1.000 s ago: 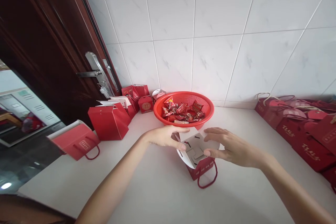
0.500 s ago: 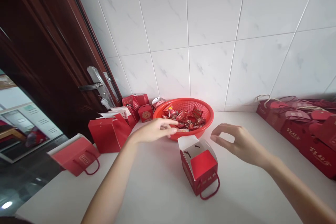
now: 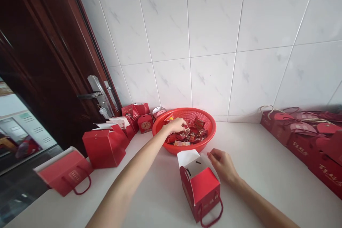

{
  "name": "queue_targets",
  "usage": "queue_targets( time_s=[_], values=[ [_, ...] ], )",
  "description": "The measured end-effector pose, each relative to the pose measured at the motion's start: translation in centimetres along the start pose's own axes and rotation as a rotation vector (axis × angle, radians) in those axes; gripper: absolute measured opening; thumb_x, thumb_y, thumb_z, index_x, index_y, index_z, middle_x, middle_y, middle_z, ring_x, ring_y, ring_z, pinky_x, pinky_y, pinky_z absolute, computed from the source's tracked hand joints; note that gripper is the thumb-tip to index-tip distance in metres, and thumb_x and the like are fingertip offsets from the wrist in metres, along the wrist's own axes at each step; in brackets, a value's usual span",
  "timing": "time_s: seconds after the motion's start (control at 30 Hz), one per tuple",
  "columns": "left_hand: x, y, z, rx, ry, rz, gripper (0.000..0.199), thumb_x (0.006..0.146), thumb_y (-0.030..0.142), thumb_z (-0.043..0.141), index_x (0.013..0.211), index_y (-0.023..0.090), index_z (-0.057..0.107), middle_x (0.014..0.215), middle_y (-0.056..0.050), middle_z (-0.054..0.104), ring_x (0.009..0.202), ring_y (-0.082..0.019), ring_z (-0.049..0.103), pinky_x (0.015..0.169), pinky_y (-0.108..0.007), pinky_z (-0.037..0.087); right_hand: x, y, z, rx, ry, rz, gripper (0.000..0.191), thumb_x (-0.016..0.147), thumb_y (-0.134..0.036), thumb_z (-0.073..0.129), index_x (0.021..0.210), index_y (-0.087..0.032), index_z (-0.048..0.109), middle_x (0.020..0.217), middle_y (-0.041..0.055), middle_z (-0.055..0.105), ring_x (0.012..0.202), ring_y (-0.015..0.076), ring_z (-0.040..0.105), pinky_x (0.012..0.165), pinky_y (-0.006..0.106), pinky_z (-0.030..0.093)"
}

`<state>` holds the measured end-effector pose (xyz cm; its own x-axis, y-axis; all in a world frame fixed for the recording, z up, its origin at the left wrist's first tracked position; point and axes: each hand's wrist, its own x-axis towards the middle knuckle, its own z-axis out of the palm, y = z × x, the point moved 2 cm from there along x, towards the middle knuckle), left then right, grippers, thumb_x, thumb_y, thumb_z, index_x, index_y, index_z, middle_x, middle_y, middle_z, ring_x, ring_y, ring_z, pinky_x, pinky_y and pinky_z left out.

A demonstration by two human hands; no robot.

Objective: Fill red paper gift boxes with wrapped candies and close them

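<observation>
My left hand (image 3: 176,125) is inside the red plastic basket (image 3: 199,112), its fingers bent down and closed at the wrapped candies (image 3: 193,137). Its fingertips are on one candy and partly hidden. In front of the basket stands an open red gift box (image 3: 205,187) with a white inside, raised flaps and a red cord handle. Beside the box's far right edge is my right hand (image 3: 223,164), thumb and fingers pinched at the pale side flap. The bottom of the box is out of sight.
Several red gift boxes (image 3: 104,148) stand left, and one with a cord handle (image 3: 66,172) lies near the table's left edge. More red boxes (image 3: 301,149) are lined up at right. Behind are a tiled wall (image 3: 213,25) and a dark door (image 3: 53,42) with a metal handle.
My left hand has gone from above the basket's front rim down into the candies. My right hand has closed its fingers and come in to the box's flap. The view has shifted slightly.
</observation>
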<state>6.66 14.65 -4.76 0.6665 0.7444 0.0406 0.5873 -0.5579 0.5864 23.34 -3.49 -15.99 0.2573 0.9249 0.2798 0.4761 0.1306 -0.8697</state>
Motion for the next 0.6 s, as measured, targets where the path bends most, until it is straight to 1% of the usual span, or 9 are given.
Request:
queue_targets(
  time_s=[0.07,0.17,0.27,0.33,0.4,0.43,0.5,0.57,0.6],
  values=[
    [0.1,-0.3,0.0,-0.039,0.008,0.018,0.018,0.071,0.027,0.071,0.06,0.017,0.06,0.059,0.001,0.06,0.062,-0.017,0.057,0.064,-0.028,0.043,-0.3,-0.5,-0.3,0.017,0.036,-0.042,0.048,0.089,-0.059,0.047,0.06,-0.021,0.049,0.058,0.0015,0.053,0.057,0.0169,0.046,0.055,0.03,0.04],
    [0.0,0.0,-0.1,-0.118,0.022,0.069,0.021,0.08,0.036,0.065,0.07,0.017,0.062,0.065,0.001,0.062,0.067,-0.017,0.059,0.065,-0.028,0.045,0.2,-2.9,-1.3,0.073,0.124,-0.153,0.044,0.092,-0.057,0.047,0.067,-0.022,0.053,0.064,0.0032,0.058,0.062,0.0186,0.051,0.063,0.032,0.046],
    [-0.4,0.7,0.1,-0.206,0.004,0.127,0.024,0.082,0.039,0.066,0.087,0.015,0.069,0.083,-0.005,0.072,0.081,-0.02,0.066,0.074,-0.03,0.051,2.3,-6.1,-1.9,0.075,0.208,-0.29,0.029,0.093,-0.046,0.049,0.082,-0.022,0.06,0.078,0.0056,0.066,0.074,0.021,0.059,0.074,0.035,0.051],
    [-0.7,1.1,0.3,-0.251,-0.003,0.164,0.029,0.083,0.038,0.068,0.099,0.015,0.07,0.099,-0.008,0.075,0.092,-0.022,0.068,0.083,-0.032,0.052,4.7,-7.6,-1.6,0.051,0.211,-0.325,0.019,0.086,-0.037,0.055,0.096,-0.022,0.061,0.094,0.0081,0.069,0.086,0.0231,0.062,0.083,0.039,0.051],
    [-1.0,1.4,0.3,-0.272,0.014,0.193,0.031,0.084,0.036,0.068,0.106,0.015,0.07,0.109,-0.01,0.075,0.101,-0.023,0.068,0.09,-0.034,0.052,7.3,-8.4,-0.9,0.049,0.216,-0.252,0.031,0.076,-0.031,0.061,0.105,-0.021,0.06,0.105,0.0093,0.069,0.097,0.0255,0.062,0.088,0.043,0.05],
    [-1.1,1.5,0.3,-0.273,0.032,0.2,0.03,0.085,0.035,0.068,0.108,0.015,0.07,0.111,-0.01,0.074,0.104,-0.023,0.068,0.093,-0.035,0.052,8.5,-8.5,-0.4,0.092,0.183,-0.183,0.036,0.071,-0.028,0.064,0.106,-0.021,0.061,0.102,0.0083,0.069,0.097,0.0255,0.062,0.087,0.042,0.049],
    [-1.2,1.5,0.3,-0.258,0.089,0.199,0.03,0.088,0.031,0.065,0.113,0.015,0.07,0.116,-0.011,0.073,0.11,-0.024,0.066,0.097,-0.036,0.051,10.4,-8.4,0.5,0.242,0.05,-0.05,0.033,0.063,-0.025,0.068,0.095,-0.021,0.064,0.083,0.0034,0.069,0.084,0.0232,0.063,0.08,0.038,0.051],
    [-1.2,1.3,0.2,-0.227,0.168,0.173,0.032,0.09,0.025,0.059,0.12,0.015,0.067,0.124,-0.012,0.07,0.118,-0.024,0.063,0.101,-0.036,0.049,11.5,-8.1,1.2,0.362,-0.048,0.013,0.021,0.06,-0.026,0.069,0.079,-0.02,0.063,0.067,0.0001,0.065,0.07,0.0208,0.062,0.07,0.035,0.051],
    [-1.1,1.1,0.1,-0.205,0.209,0.152,0.034,0.091,0.023,0.057,0.123,0.016,0.065,0.129,-0.012,0.068,0.122,-0.023,0.061,0.103,-0.035,0.047,11.8,-8.0,1.4,0.406,-0.065,0.024,0.019,0.059,-0.029,0.069,0.074,-0.02,0.062,0.064,0.0,0.065,0.066,0.0203,0.062,0.067,0.034,0.051]
  ],
)
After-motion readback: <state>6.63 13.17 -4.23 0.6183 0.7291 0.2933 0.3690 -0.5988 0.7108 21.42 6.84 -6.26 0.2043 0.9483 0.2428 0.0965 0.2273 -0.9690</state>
